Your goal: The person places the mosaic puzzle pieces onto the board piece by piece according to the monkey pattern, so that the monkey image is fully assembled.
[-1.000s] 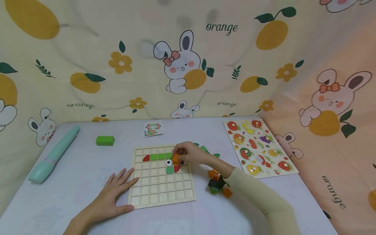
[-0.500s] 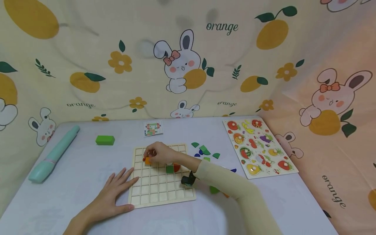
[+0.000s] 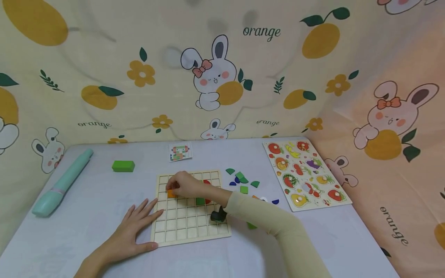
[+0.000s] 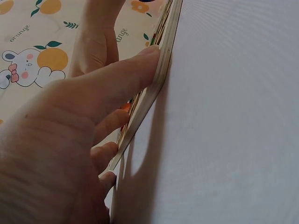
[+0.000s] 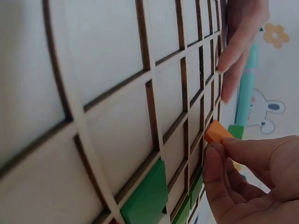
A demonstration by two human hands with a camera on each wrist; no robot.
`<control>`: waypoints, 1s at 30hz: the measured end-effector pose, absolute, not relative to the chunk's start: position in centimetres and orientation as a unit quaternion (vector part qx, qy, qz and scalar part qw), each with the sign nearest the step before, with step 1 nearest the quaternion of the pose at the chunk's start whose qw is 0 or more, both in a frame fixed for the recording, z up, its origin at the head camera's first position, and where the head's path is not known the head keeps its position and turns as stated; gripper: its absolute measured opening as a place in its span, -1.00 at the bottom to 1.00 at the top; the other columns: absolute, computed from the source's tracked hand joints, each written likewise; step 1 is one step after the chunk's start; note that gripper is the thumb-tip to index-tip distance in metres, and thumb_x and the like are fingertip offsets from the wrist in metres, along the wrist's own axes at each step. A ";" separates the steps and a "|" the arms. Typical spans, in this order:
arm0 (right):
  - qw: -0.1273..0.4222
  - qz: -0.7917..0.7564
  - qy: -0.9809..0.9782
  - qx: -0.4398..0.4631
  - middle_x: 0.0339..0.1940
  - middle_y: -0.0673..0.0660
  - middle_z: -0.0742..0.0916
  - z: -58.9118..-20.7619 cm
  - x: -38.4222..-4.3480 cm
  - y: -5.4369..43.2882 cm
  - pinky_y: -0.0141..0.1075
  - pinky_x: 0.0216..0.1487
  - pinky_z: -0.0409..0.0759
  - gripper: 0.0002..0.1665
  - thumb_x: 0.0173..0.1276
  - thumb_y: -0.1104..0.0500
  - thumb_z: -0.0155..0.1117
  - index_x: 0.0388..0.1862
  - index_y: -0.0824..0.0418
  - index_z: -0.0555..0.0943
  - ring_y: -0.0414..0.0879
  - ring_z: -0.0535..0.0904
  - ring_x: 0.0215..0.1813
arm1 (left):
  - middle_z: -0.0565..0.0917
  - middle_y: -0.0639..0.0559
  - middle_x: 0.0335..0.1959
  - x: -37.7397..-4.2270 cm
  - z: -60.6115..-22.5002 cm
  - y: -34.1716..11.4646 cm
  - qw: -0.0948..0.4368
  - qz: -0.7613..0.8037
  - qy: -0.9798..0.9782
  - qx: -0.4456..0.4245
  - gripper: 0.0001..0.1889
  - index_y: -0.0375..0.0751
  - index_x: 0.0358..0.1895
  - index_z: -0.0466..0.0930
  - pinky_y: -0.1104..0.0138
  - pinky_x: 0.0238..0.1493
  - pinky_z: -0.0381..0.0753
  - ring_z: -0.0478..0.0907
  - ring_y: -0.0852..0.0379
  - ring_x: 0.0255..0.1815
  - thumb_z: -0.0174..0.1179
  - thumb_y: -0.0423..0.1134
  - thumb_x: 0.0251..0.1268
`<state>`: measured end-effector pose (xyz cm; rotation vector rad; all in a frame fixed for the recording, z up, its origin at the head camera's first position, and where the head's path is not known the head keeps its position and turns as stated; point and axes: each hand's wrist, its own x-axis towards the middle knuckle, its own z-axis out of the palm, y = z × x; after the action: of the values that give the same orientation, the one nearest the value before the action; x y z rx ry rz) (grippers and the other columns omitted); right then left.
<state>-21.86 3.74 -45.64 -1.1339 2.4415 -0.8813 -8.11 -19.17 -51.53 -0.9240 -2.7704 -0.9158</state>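
My right hand (image 3: 187,185) is over the upper left of a wooden grid board (image 3: 184,234), pinching an orange square tile (image 3: 171,194) between thumb and fingers. In the right wrist view the orange tile (image 5: 218,133) is tilted close over the cells near the board's left edge. A green square tile (image 3: 200,201) sits in a cell, with red pieces (image 3: 208,201) beside it; the hand and forearm hide part of the tile row. My left hand (image 3: 133,227) lies with fingers spread, its fingertips and thumb (image 4: 145,60) touching the board's left edge.
Loose green and blue tiles (image 3: 244,189) are scattered right of the board, partly under the right sleeve. A fruit puzzle board (image 3: 306,173) is at the right. Behind are a pattern card (image 3: 180,152) and a green block (image 3: 123,166); a mint-coloured wand-like object (image 3: 62,185) lies left.
My right hand has moved left across the board with the orange tile, from beside the eye tile to the upper left cells, then slightly further left. My left hand has stayed put.
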 end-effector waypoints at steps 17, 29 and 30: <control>0.077 -0.183 0.884 -0.424 -0.30 -0.03 0.75 -45.7 -21.0 3.3 -0.57 -0.28 0.44 -0.95 0.35 0.26 0.38 -0.23 0.18 0.73 -0.31 0.55 -0.31 | 0.15 -0.15 0.58 -8.1 -51.6 -19.2 0.043 -0.303 -0.902 -0.305 -0.14 0.02 0.47 0.37 -0.02 0.52 -0.40 -0.04 -0.33 0.56 0.42 0.18 0.07; 0.072 -0.163 0.892 -0.416 -0.31 -0.10 0.73 -45.9 -20.8 3.5 -0.57 -0.26 0.42 -0.93 0.34 0.20 0.40 -0.22 0.11 0.78 -0.34 0.52 -0.28 | 0.16 -0.17 0.57 -8.1 -51.3 -19.1 0.044 -0.300 -0.903 -0.303 -0.15 0.01 0.46 0.38 0.02 0.52 -0.40 -0.04 -0.31 0.56 0.42 0.18 0.06; 0.073 -0.164 0.891 -0.418 -0.30 -0.09 0.74 -45.9 -20.8 3.6 -0.57 -0.25 0.42 -0.92 0.35 0.20 0.39 -0.21 0.12 0.78 -0.34 0.53 -0.27 | 0.16 -0.17 0.57 -8.1 -51.3 -19.1 0.045 -0.301 -0.903 -0.304 -0.14 0.01 0.46 0.38 0.01 0.52 -0.40 -0.04 -0.32 0.56 0.42 0.18 0.06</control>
<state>-20.82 3.55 -45.93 -1.2551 2.6750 -0.4930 -8.08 -19.12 -51.31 -0.9291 -2.7584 -0.9183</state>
